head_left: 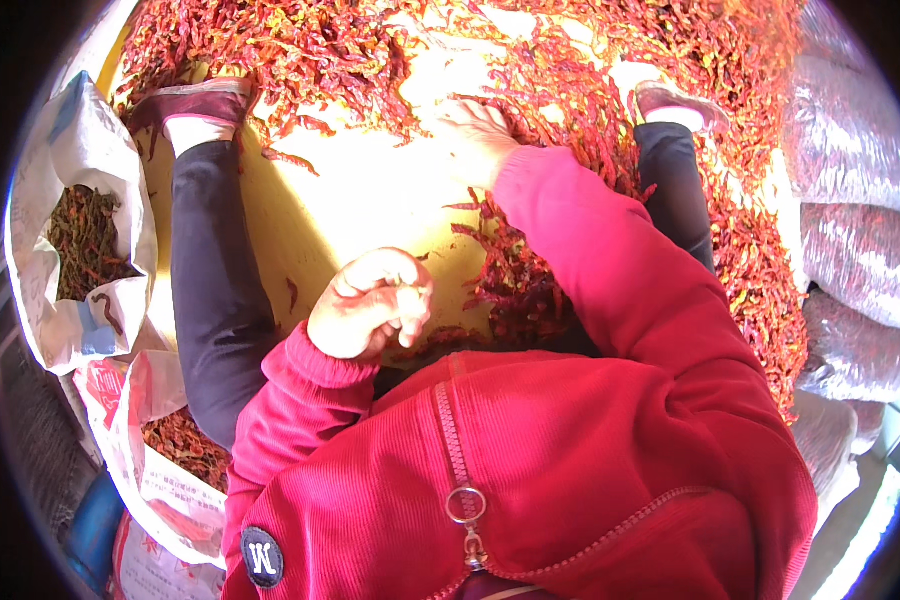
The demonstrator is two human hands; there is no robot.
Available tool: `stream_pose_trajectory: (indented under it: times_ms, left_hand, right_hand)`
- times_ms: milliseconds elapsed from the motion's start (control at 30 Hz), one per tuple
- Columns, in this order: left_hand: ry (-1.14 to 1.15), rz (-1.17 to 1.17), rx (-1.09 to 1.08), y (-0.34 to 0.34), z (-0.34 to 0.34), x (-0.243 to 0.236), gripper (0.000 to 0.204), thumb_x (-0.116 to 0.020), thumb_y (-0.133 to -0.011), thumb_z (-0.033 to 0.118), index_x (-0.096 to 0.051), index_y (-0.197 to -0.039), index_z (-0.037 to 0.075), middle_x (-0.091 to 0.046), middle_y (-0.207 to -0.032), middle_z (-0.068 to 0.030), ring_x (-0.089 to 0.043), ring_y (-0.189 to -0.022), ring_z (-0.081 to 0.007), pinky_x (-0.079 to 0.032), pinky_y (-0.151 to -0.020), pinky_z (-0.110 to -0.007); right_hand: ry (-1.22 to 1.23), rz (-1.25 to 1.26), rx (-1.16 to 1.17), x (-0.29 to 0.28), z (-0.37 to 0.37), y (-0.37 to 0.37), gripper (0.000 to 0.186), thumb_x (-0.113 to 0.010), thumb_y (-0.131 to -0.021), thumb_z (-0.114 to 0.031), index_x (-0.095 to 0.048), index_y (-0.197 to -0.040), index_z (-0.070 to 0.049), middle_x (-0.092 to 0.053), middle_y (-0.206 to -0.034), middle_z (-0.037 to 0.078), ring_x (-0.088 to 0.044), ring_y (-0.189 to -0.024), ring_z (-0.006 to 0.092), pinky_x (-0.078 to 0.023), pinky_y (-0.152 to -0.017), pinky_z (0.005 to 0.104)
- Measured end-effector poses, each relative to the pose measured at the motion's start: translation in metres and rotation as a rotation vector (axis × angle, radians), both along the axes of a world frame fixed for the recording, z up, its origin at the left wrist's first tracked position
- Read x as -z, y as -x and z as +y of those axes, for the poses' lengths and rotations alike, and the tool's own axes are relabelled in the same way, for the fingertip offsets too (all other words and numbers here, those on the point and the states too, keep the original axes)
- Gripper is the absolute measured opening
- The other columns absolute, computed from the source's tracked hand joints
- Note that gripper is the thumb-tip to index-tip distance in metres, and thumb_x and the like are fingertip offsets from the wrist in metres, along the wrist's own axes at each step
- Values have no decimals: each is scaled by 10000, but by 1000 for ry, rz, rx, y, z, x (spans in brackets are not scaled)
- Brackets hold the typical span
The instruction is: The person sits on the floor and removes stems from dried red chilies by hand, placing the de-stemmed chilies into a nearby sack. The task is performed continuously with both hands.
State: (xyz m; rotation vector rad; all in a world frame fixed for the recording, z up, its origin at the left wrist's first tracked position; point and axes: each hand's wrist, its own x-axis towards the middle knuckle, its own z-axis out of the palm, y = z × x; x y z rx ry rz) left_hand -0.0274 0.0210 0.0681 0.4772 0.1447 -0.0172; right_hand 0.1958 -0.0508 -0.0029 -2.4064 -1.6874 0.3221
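While the white sack [75, 215] is sitting partly filled with sorted chillies, the right hand [475, 135] is reaching open-fingered into the large remaining chilli heap [570, 90] and the left hand [370, 305] is curling loosely around something small, contents unclear.

**Red fleece, dark leggings**

The person wears a red ribbed fleece jacket [570, 440] with a pink zipper [457, 450], a metal ring pull and a round dark patch [262, 556] near the hem. Ribbed cuffs end the sleeves. Dark leggings [210, 270], white socks and maroon shoes [195, 103] cover the legs.
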Motion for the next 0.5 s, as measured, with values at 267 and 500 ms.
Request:
stream_pose_trajectory:
  times_ms: [267,500]
  left_hand:
    - [-2,-55,-22,10,22,9,161,-447,-682,4,-471,-841,11,-496,-788,-111,-470,-557,-148,-399,-490,-234]
    - [84,-1,-46,8,23,10,77,-422,-744,73,-453,-786,15,-481,-750,-125,-444,-541,-140,-370,-447,-224]
  right_hand:
    - [-55,77,-28,6,1,-9,183,-502,-708,-143,-558,-869,-78,-533,-882,111,-483,-858,260,-377,-757,354]
    - [62,82,410,24,-11,-68,195,-529,-715,-261,-589,-845,-128,-561,-845,113,-515,-839,266,-399,-757,355]
